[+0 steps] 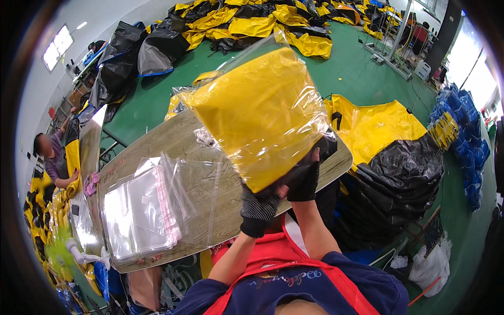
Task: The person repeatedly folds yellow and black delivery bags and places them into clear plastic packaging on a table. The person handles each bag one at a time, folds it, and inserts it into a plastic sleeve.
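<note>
A folded yellow garment [257, 105], smooth and rubbery, sits inside a glossy, crinkled clear plastic bag [294, 142], held up above the wooden table [157, 142]. The left hand [258, 205], in a striped knit glove, and the right hand [304, 178], in a dark fingerless glove, both clench the bag's lower edge. On the table to the left lies a flat stack of empty clear bags [139, 210] with a pink strip. Far off, yellow-and-black garments [252, 23] heap on the green floor [362, 79].

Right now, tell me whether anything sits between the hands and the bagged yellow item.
Nothing visible does. The left hand and right hand, both gloved, already grip the lower edge of the clear bag holding the folded yellow item, raised above the wooden table.
</note>
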Demonstrator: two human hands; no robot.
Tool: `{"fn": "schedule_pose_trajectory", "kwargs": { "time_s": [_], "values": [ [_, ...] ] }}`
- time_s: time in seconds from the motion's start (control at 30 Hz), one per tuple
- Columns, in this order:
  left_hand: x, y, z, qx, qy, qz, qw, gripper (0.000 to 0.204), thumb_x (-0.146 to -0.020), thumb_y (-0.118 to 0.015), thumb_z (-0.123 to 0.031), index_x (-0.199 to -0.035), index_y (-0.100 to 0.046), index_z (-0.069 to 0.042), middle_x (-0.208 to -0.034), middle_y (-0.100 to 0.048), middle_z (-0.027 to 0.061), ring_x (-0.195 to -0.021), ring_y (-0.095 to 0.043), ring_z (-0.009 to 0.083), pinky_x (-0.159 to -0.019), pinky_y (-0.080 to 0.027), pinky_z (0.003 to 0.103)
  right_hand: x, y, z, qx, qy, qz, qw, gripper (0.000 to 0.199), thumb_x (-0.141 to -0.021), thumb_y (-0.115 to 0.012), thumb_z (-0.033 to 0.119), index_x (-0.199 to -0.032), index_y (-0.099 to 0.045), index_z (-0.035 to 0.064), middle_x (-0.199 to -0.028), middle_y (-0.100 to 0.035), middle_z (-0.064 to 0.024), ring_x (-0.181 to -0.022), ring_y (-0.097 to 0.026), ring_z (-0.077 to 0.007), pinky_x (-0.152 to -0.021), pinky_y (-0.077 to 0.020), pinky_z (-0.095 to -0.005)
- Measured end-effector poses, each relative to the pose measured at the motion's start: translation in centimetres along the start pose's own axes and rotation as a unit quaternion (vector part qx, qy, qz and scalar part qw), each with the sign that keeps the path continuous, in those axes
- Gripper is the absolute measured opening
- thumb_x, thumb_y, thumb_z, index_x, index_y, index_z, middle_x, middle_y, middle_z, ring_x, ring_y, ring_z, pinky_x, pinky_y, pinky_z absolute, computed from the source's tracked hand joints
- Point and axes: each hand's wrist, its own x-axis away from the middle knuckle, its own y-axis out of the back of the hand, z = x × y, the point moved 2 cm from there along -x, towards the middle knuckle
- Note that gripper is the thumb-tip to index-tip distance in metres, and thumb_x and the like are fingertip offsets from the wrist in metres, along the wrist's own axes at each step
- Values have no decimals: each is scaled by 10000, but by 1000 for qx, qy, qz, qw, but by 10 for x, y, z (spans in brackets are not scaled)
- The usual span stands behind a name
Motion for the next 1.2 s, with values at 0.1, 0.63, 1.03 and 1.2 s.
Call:
{"fn": "schedule_pose_trajectory", "kwargs": {
  "time_s": [0.1, 0.63, 1.03, 1.2],
  "values": [
    [-1, 8, 36, -27, 43, -20, 999, 296, -790, -738, -85, -1029, -582, -11, -955, -651, 95, -807, -610, 149, -729, -489, 302, -2, 29, -18, -17, 4, -69, 997, 682, -911, -484, 560, -1389, -381, 84, -1366, -450, -98, -1239, -432, -282, -1040, -355, -425],
    [-88, 70, -101, -264, -212, 242, 909, 623, -599, -855, -247, -1139, -602, -66, -991, -668, 128, -900, -649, 303, -827, -499, 339, 4, -87, 89, 664, 348, 366, 552, 702, -654, -830, 346, -1208, -514, 54, -1122, -581, -201, -997, -576, -364, -889, -460, -412],
    [-74, 94, -52, -1, -58, -33, 998, 413, -1007, -383, -289, -1115, -613, 36, -1111, -627, 116, -1037, -553, 188, -957, -394, 331, -12, -68, 75, 409, 211, 34, 887, 228, -927, -595, 189, -906, -685, -20, -835, -671, -33, -768, -574, -89, -725, -466, -240],
    [-52, 134, -116, -105, -157, -154, 970, 513, -1021, -299, -405, -1170, -541, 23, -1139, -613, 199, -1062, -593, 265, -936, -463, 380, 32, -146, 113, 520, 389, 173, 741, 161, -923, -578, 110, -954, -675, -15, -941, -693, -82, -852, -633, -153, -817, -491, -277]
  ]
}}
